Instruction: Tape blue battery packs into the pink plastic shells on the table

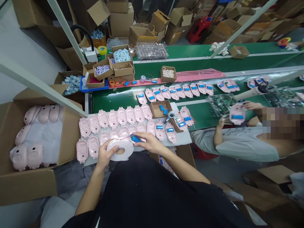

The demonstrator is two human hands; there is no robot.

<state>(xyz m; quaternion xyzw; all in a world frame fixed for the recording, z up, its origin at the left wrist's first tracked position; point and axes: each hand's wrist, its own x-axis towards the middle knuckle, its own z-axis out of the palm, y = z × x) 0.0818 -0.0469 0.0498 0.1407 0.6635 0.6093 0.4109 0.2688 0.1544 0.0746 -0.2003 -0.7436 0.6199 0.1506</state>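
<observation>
My left hand (pixel 105 154) is closed on a white roll of tape (pixel 127 151), with the thumb across its flat face. In my right hand (pixel 150 142) a blue battery (pixel 135 138) with thin red wires is pinched between thumb and fingers, right beside the roll's upper edge. Behind both hands, pink plastic shells (pixel 122 116) lie in two rows on a white foam sheet (pixel 187 138). A few shells on the right hold blue batteries, such as this shell (pixel 170 133). A small cardboard box (pixel 156 110) with several loose blue batteries stands behind the rows.
A large carton (pixel 64 139) of pink shells stands at left. Beyond the foam runs a green conveyor (pixel 111 103) with a line of battery-fitted shells (pixel 180 91). At right a co-worker (pixel 247 142) holds a shell. Metal posts (pixel 68 31) slant across the view.
</observation>
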